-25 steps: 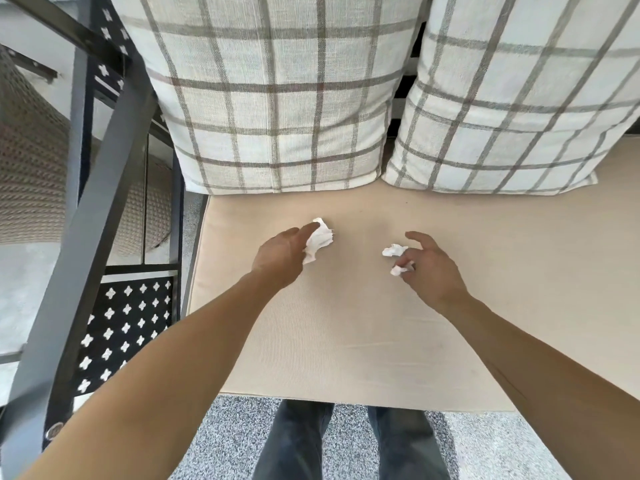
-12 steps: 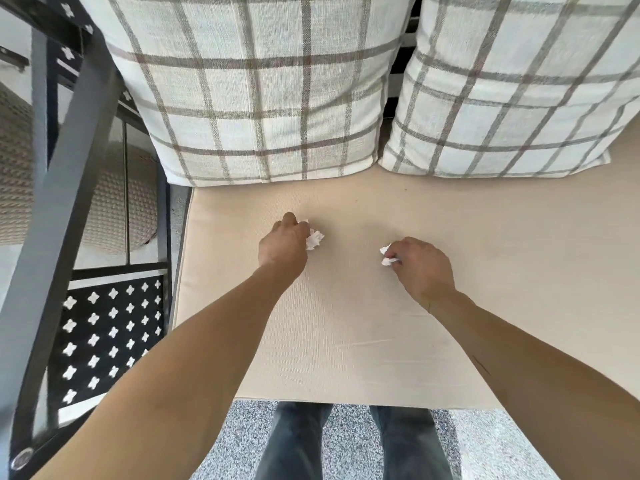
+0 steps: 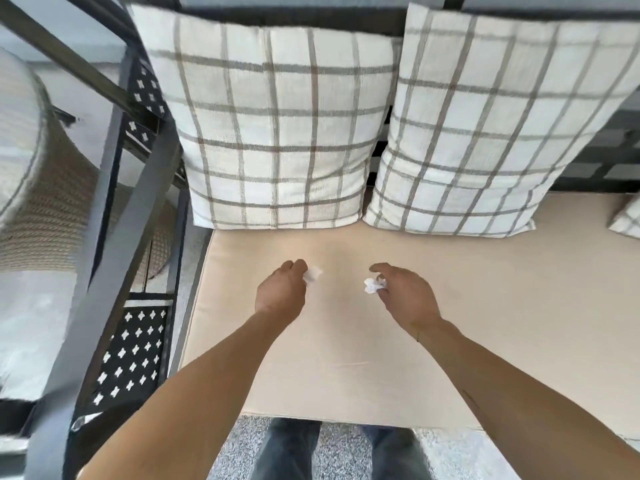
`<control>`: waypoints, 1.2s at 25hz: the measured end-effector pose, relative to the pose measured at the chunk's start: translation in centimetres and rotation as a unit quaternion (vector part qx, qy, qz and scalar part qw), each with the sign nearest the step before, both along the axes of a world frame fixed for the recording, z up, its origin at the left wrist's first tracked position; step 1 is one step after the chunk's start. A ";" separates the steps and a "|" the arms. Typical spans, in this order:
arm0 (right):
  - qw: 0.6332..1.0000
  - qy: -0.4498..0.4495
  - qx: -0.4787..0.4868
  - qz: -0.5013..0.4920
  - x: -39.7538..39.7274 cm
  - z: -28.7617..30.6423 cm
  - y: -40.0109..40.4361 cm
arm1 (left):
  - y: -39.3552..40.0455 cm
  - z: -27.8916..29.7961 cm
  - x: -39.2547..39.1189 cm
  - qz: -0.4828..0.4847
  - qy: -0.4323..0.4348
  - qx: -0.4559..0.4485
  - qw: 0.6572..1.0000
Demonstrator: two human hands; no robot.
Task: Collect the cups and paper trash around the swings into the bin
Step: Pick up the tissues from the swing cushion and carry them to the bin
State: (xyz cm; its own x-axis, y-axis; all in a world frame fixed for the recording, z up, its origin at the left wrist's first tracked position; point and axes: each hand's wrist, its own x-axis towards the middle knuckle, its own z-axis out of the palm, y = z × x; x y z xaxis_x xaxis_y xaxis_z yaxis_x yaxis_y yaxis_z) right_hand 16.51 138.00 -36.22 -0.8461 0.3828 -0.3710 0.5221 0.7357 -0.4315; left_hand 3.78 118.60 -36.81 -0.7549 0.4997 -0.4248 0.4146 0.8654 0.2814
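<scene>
My left hand (image 3: 282, 293) is closed around a crumpled white paper scrap (image 3: 313, 274) that sticks out past the fingers. My right hand (image 3: 405, 296) pinches a second crumpled white paper ball (image 3: 373, 285) between thumb and fingers. Both hands hover just above the beige swing seat cushion (image 3: 485, 323), roughly at its left-middle. No cup and no bin show in this view.
Two plaid pillows (image 3: 280, 133) (image 3: 485, 140) lean against the swing's back. The black metal swing frame (image 3: 114, 244) with star cut-outs stands at the left, a woven pouf (image 3: 38, 188) beyond it. My legs and grey speckled floor (image 3: 242, 445) lie below the seat edge.
Both hands closed on the paper scraps and lifted them slightly off the cushion. The view pulled back and tilted up, showing more of the pillows.
</scene>
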 end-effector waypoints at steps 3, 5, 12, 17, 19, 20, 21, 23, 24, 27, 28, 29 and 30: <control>0.997 0.063 0.025 0.044 -1.3 5.7 1.0 | 0.1 5.9 0.7 0.043 0.047 0.077 0.995; 0.992 0.107 0.031 0.065 -1.9 9.5 1.5 | 0.0 9.8 1.4 0.070 0.081 0.117 0.987; 0.959 0.253 0.032 0.124 0.1 23.3 1.6 | -2.5 22.3 6.4 0.163 0.198 0.252 0.933; 0.929 0.315 0.015 0.192 -0.1 29.7 -1.7 | -6.9 29.2 9.4 0.207 0.265 0.266 0.903; 0.916 0.336 0.011 0.221 -0.5 31.8 -4.9 | -10.1 31.2 10.6 0.232 0.298 0.259 0.889; 0.907 0.352 0.009 0.232 -0.7 32.6 -6.6 | -11.8 32.0 11.2 0.241 0.312 0.256 0.883; 0.897 0.368 0.002 0.245 -0.9 33.4 -8.6 | -13.7 32.9 11.9 0.251 0.326 0.255 0.875; 0.874 0.393 -0.006 0.284 -1.0 34.3 -13.3 | -18.3 33.9 13.9 0.277 0.350 0.253 0.858; 0.861 0.406 -0.007 0.306 -0.9 34.5 -16.0 | -20.9 34.3 15.1 0.287 0.364 0.250 0.850; 0.829 0.419 -0.032 0.369 -0.2 34.9 -24.6 | -29.2 35.2 19.0 0.322 0.395 0.234 0.828; 0.815 0.422 -0.040 0.395 0.3 35.1 -28.2 | -32.4 35.4 20.7 0.343 0.406 0.232 0.815; 0.803 0.426 -0.049 0.415 0.7 35.3 -31.6 | -35.5 35.7 22.4 0.363 0.418 0.228 0.800; 0.795 0.427 -0.060 0.427 1.1 35.5 -34.7 | -38.3 35.8 24.0 0.379 0.433 0.221 0.787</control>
